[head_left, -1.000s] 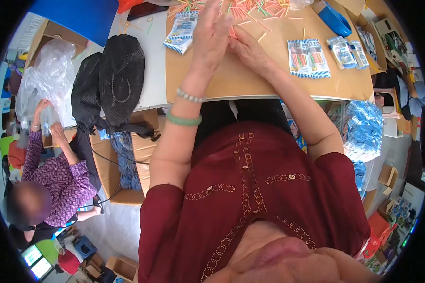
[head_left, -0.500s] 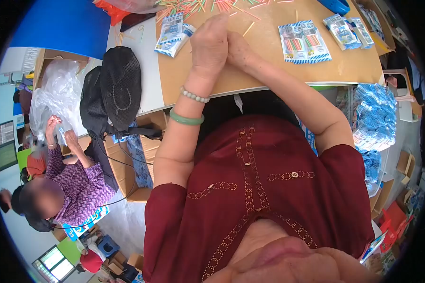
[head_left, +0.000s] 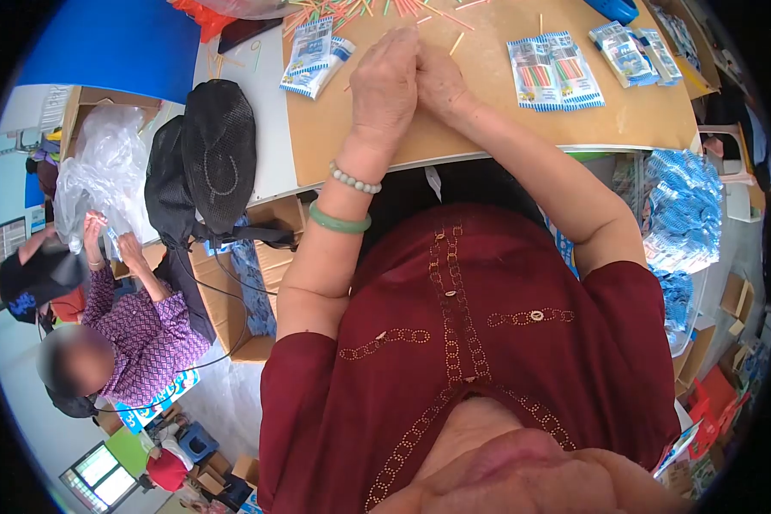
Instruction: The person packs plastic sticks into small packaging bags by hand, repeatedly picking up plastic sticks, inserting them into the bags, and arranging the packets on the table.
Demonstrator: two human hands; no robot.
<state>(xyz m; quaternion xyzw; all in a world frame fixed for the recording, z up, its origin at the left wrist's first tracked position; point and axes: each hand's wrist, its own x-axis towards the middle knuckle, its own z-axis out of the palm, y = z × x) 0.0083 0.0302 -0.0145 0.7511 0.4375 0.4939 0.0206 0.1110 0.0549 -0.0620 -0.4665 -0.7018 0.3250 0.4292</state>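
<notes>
My left hand [head_left: 385,84], on the arm with the beaded bracelet and green bangle, has its fingers curled together above the brown board [head_left: 488,128]. Pressed against its inner side is my right hand [head_left: 441,84], also closed. Whatever lies between them is hidden. Just beyond the hands is a pile of thin coloured sticks [head_left: 351,12], cut by the upper edge of the view. Blue-and-white packets [head_left: 314,60] lie to the left of my hands. On the right are two packets side by side with coloured sticks inside [head_left: 555,73], and more packets [head_left: 632,56] farther right.
Black bags [head_left: 217,150] lie on the left of the table, near a dark phone [head_left: 247,32]. Beside the table, a person in purple [head_left: 150,343] handles something near clear plastic [head_left: 107,163]. A bin of blue packaging [head_left: 681,210] stands at the right.
The hands, raised with fingers partly extended a second ago, are now folded closely together. The view has shifted slightly. Another person in dark clothing has come into view at the far left.
</notes>
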